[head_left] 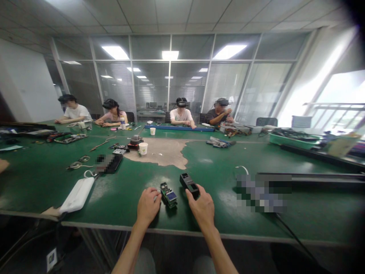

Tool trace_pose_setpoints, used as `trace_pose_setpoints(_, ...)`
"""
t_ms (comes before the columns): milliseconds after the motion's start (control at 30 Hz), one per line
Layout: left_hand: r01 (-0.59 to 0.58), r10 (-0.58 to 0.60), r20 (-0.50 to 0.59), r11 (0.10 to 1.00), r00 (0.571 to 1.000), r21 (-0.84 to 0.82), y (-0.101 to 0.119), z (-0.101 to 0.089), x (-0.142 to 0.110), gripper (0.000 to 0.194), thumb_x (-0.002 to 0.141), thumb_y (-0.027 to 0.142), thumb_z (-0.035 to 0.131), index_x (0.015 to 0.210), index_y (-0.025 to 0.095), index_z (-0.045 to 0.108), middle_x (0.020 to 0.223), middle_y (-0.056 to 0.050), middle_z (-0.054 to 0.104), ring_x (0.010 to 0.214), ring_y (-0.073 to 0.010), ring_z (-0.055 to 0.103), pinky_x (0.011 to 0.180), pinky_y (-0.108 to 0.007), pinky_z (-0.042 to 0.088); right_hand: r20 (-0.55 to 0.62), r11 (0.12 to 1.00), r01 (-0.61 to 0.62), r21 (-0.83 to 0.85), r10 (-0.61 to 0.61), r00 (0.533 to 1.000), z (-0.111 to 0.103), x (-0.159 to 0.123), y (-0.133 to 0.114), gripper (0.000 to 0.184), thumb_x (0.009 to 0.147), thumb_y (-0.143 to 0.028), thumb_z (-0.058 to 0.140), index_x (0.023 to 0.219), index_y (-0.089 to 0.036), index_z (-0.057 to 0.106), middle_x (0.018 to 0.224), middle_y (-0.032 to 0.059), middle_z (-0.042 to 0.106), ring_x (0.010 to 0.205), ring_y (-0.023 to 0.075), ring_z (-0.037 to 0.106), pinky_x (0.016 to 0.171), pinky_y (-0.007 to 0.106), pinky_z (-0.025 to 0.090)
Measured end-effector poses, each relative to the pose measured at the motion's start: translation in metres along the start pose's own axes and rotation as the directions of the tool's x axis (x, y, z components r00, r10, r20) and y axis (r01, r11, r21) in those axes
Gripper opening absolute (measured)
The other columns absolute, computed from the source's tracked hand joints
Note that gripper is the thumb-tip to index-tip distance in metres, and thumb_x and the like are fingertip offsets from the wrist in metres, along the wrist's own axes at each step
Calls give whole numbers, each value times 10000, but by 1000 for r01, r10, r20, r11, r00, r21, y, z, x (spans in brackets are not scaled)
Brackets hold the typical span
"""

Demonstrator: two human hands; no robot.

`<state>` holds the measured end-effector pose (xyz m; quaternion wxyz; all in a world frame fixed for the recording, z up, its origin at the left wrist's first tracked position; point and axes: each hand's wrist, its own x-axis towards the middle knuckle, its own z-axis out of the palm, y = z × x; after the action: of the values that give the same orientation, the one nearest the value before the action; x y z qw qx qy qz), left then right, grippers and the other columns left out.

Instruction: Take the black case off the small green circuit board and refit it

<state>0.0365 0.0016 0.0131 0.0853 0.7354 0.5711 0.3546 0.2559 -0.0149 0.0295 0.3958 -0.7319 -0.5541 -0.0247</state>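
My right hand [203,205] grips a black plastic casing [188,184] with cut-outs in its face, tilted just above or against the green table. A small stack of circuit boards [169,195] with a blue display lies between my hands. My left hand [148,205] is beside the boards' left side, its fingers curled and drawn together near the thumb. Whether those fingertips touch the boards or pinch something small, I cannot tell.
A white power bank [77,195] lies to the left, near glasses [78,163]. Farther back stand a paper cup [143,148] and several tools [219,142]. On the right are a blurred item [261,194] and a green tray [293,140]. Several people sit across the table.
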Motion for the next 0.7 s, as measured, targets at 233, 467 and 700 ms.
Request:
trace_pose_setpoints(233, -8, 8, -6, 1000, 1000, 7, 0, 0, -1, 288, 904, 321, 455, 851, 226, 722, 1040, -52, 642, 965, -178, 560, 894, -321, 428, -14, 997, 15, -77, -16, 1000, 16, -6, 20, 467, 805, -468, 565, 1130, -136, 611, 990, 139, 659, 965, 288, 582, 816, 353, 420)
trace_pose_setpoints(467, -15, 15, -5, 1000, 1000, 6, -1, 0, 0, 296, 905, 327, 450, 851, 223, 723, 1032, -58, 641, 964, -184, 560, 897, -326, 429, -41, 991, 83, -107, -88, 995, 22, -11, 29, 703, 792, -504, 596, 1292, -22, 489, 1151, 201, 616, 1062, 318, 545, 896, 376, 400)
trace_pose_setpoints(700, -10, 10, -5, 1000, 1000, 0, 0, 0, 0, 295, 908, 332, 448, 857, 229, 719, 1036, -52, 637, 968, -184, 554, 898, -330, 429, -29, 993, 109, -46, -111, 993, 19, -9, 29, 437, 829, -470, 561, 1091, -124, 612, 991, 123, 669, 930, 272, 577, 856, 358, 407)
